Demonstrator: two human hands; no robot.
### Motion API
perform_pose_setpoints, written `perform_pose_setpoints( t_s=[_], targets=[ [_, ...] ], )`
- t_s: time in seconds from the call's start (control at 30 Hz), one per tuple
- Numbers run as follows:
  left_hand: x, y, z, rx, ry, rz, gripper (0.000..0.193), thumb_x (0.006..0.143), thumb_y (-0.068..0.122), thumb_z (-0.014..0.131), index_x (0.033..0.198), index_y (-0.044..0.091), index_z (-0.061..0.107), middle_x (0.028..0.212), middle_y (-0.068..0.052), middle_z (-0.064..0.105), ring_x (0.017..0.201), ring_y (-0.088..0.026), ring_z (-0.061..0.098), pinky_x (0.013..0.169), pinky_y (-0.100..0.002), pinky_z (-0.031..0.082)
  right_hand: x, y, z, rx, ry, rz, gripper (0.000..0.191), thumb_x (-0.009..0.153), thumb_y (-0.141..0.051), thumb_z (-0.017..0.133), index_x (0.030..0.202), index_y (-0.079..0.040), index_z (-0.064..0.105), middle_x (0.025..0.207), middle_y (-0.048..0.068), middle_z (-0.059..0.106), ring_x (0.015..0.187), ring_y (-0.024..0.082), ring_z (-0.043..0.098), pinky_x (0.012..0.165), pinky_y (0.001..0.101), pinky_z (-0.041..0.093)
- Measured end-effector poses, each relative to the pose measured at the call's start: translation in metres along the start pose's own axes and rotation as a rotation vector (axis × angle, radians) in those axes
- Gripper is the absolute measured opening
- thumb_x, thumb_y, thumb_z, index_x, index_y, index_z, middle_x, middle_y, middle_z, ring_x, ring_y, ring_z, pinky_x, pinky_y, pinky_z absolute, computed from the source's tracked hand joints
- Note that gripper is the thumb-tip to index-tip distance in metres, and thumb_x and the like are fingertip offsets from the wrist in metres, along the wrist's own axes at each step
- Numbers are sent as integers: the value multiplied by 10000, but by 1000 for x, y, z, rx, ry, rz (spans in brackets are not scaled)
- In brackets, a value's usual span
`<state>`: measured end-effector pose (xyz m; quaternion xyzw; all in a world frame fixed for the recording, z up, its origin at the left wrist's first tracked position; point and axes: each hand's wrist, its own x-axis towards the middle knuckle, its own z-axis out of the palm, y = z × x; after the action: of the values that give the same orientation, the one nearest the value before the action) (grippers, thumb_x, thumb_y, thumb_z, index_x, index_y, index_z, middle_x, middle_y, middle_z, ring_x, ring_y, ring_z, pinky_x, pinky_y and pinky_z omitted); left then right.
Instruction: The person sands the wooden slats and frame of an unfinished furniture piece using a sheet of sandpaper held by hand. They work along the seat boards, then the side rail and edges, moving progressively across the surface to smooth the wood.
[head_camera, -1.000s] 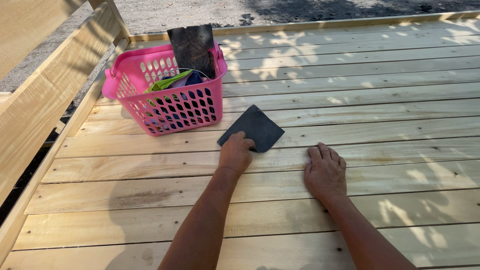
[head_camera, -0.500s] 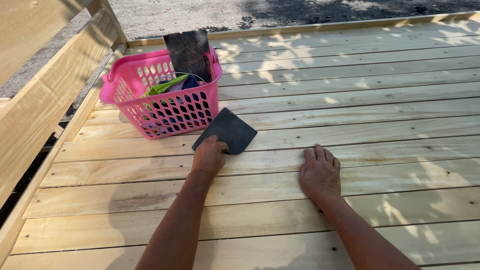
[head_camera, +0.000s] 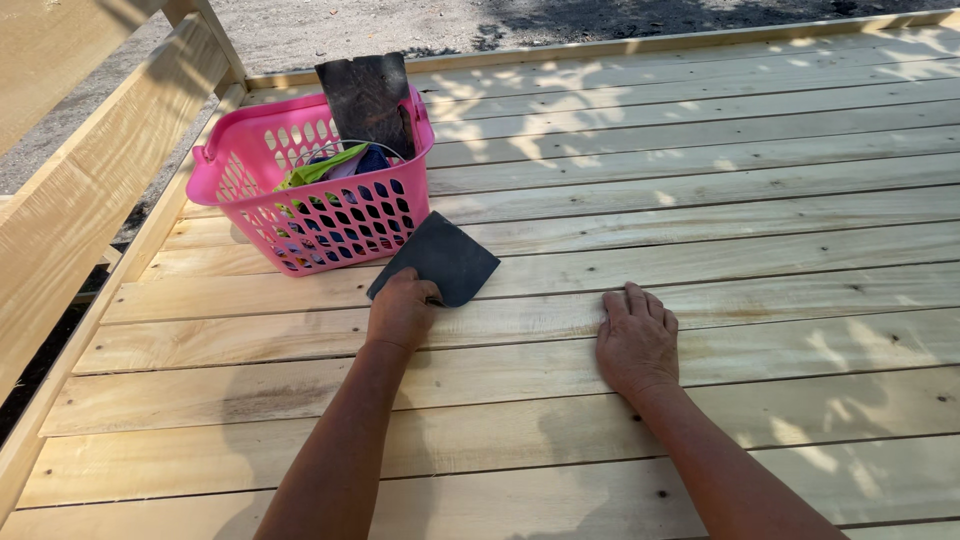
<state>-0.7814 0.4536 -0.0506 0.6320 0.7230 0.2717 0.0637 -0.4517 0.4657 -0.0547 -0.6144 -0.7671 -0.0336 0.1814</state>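
My left hand (head_camera: 402, 312) grips the near corner of a dark grey sheet of sandpaper (head_camera: 442, 258), which lies flat on the pale wooden deck boards (head_camera: 700, 230) and touches the front of a pink plastic basket (head_camera: 320, 200). My right hand (head_camera: 636, 340) rests flat on a board further right, palm down, fingers spread, holding nothing. The basket holds green and blue items, with a dark worn sheet (head_camera: 368, 100) standing up at its back.
A wooden railing (head_camera: 90, 170) runs along the left side of the deck. Beyond the far edge board (head_camera: 650, 42) lies gravel ground. Leaf shadows fall over the boards at the right and back.
My left hand has slid the sandpaper to the left, up against the basket. My right hand has stayed flat on the same board.
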Motion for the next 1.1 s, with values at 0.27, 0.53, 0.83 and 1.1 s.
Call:
perform_pose_setpoints(
  t_s=[0.27,0.53,0.83,1.1],
  targets=[
    [11,124,75,-77,75,259,221,766,18,664,856,162,805,956,-97,615,1016,-315,622,846,-438,538,0,-1,0,6,8,-4,397,919,-259,575,1298,-148,617,1472,156,512,1382,320,440,1141,498,312],
    [12,49,25,-6,-99,82,301,803,-18,662,965,179,821,1003,-88,629,1015,-300,640,917,-415,532,0,0,-2,92,-16,43,340,961,-259,543,1283,-188,626,1488,102,521,1402,284,443,1168,483,303],
    [14,87,40,-68,-60,128,285,768,-16,667,896,185,824,962,-96,622,1013,-312,626,889,-424,528,2,-2,3,0,-36,38,377,916,-233,583,1285,-156,612,1501,137,483,1411,306,412,1157,492,288],
    [15,111,59,-69,-95,146,307,835,-8,620,919,208,822,999,-81,618,1071,-291,614,924,-422,521,0,11,6,115,16,67,379,903,-183,588,1278,-143,624,1473,80,542,1405,271,449,1182,474,305]
  ],
)
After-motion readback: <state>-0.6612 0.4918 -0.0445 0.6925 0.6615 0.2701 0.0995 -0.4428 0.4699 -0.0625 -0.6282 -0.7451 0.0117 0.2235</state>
